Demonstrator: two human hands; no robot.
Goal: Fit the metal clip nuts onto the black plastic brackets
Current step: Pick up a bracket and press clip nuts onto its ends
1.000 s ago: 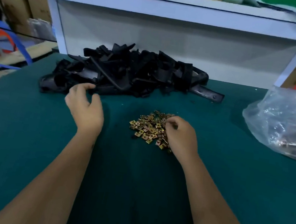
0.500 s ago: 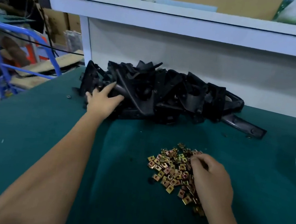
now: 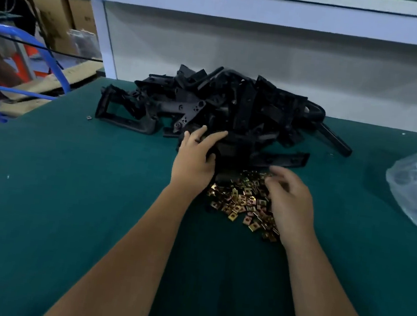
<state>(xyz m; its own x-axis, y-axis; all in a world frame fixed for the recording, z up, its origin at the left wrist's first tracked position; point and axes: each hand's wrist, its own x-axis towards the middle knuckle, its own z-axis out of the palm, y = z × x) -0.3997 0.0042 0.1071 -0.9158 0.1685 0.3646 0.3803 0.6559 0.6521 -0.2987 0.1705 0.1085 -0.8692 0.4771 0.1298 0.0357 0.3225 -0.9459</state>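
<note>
Your left hand (image 3: 195,156) grips a black plastic bracket (image 3: 231,155) at the near edge of the tangled heap of black plastic brackets (image 3: 224,107), fingers over its top and thumb curled against its side. Your right hand (image 3: 289,203) sits with fingers curled over the scattered pile of small brass-coloured metal clip nuts (image 3: 244,202) on the green table mat (image 3: 65,192); you cannot tell whether it pinches one. The two hands are near each other but apart, the nuts between and just below them.

workshop: green workbench (image 3: 61,218), heaped brackets (image 3: 235,108), cartons (image 3: 61,21).
</note>
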